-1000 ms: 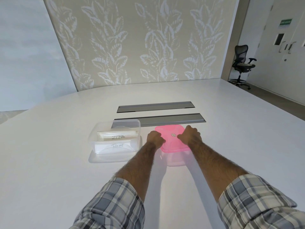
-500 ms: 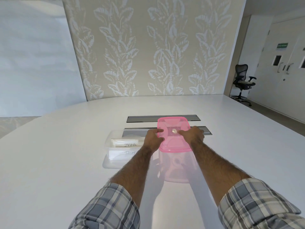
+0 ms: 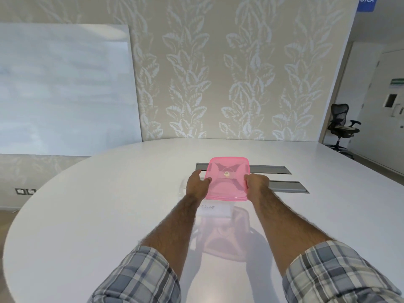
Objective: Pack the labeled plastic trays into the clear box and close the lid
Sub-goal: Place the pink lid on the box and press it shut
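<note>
Pink lid [image 3: 228,178] now higher off the white counter [image 3: 87,215] and further left than before, left grip [image 3: 197,184] and right grip [image 3: 258,184] curled on its side edges, lid tilted over the clear box [image 3: 181,188], a labeled tray [image 3: 215,211] showing under its near edge.

Blue sign [image 3: 368,2], upper right wall: "OTCA". Tray label [image 3: 208,207]: handwriting illegible.

Left grip [image 3: 197,185] and right grip [image 3: 256,184] hold a translucent pink square plastic lid [image 3: 228,182] by its sides. It hangs above the white worktop [image 3: 109,215].
</note>
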A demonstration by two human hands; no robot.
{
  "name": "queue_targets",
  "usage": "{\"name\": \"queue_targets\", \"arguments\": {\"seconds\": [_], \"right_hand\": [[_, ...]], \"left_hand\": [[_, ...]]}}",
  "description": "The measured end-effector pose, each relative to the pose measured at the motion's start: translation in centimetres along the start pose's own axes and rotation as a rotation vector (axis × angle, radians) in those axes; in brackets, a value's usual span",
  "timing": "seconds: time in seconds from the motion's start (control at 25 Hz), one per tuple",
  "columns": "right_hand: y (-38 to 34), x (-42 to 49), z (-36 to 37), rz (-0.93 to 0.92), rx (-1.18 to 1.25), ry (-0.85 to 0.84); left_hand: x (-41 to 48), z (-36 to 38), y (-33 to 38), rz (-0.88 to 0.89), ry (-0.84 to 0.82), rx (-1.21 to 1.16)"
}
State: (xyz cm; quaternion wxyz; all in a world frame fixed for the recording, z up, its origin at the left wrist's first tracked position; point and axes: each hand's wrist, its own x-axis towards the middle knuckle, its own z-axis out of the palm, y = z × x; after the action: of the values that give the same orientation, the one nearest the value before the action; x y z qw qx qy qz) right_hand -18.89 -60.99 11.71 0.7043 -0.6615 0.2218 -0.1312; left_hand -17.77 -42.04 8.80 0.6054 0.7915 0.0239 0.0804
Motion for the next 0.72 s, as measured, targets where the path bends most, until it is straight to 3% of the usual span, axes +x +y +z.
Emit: {"name": "queue_targets", "arguments": {"seconds": [0.16,0.28,0.48,0.56,0.72], "right_hand": [[0.2,-2.5,4.2,-0.036,0.062,0.031],[0.5,-4.1,6.8,-0.039,0.155,0.086],[0.5,-6.4,10.5,0.038,0.342,0.161],[0.4,-7.0,11.2,0.028,0.366,0.213],[0.5,-7.6,11.1,0.032,0.403,0.102]], "left_hand": [[-1.1,-2.2,-0.1,-0.226,0.175,-0.341],[-2.7,-2.4,0.2,-0.295,0.309,-0.538],[-4.5,-2.8,-0.1,-0.327,0.201,-0.835],[-4.1,-4.1,-0.4,-0.284,0.202,-0.808],[-2.2,-7.2,-1.1,-0.232,0.101,-0.752]]}}
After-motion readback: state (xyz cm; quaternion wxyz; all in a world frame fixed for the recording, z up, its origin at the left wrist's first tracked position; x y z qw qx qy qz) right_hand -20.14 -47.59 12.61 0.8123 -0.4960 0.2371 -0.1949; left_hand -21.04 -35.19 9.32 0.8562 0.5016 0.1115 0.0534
